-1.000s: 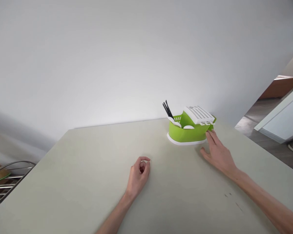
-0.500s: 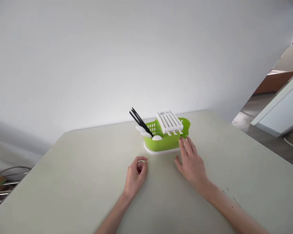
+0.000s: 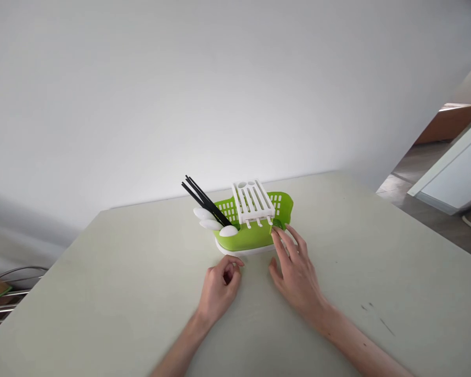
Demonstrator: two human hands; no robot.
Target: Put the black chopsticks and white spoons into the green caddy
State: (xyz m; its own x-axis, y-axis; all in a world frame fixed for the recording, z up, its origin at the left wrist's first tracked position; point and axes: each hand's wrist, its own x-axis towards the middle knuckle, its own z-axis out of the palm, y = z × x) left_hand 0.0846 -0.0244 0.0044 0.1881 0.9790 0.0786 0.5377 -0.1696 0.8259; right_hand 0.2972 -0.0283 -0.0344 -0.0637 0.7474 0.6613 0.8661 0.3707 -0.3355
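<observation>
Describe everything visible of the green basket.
The basket is green and looks like plastic, with gridded holes in its far wall and a white base. It stands upright on the table. A white slotted rack with three hooks sits across its top; black sticks and three rounded white ends lean out at left. The right hand appears to touch its near right rim.

"Where's the left hand [image 3: 219,285]?"
"Just in front of the green caddy [image 3: 251,239], loosely curled, index finger bent over toward the thumb, a small hollow between them."
"And the right hand [image 3: 299,272]?"
"At the caddy's right front end, fingers reaching to its edge, slightly spread, thumb held apart in front of it."
"Forearms?"
"Both on the caddy's near side: left forearm [image 3: 184,340] slanting in from its left, right forearm [image 3: 357,343] from its right."
</observation>
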